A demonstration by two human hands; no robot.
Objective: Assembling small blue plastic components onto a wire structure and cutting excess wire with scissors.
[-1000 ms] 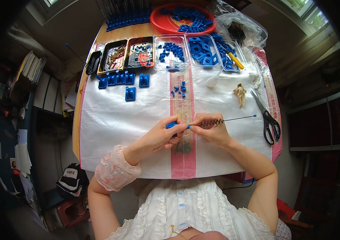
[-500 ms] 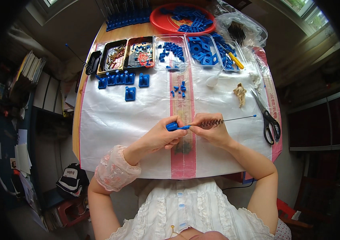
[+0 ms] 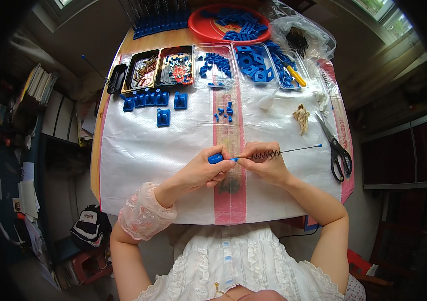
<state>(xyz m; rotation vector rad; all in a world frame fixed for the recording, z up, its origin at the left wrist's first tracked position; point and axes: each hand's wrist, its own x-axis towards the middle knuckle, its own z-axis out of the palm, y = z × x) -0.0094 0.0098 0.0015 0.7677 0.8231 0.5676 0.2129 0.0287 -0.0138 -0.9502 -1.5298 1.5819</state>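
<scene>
white woven sheet (image 3: 138, 160) over wooden table (image 3: 183, 37)

A single head-worn fisheye camera looks steeply down from above the seated person, facing forward across the table (image 3: 104, 150), whose straight edges bow toward the dark rim. The view sits close: the person's white blouse (image 3: 233, 266) fills the bottom edge, both forearms rise from below, and the left hand (image 3: 201, 173) and right hand (image 3: 268, 165) meet near centre. The far table end with its red tray (image 3: 198, 27) reaches the top. No second view shares the scene.
</scene>
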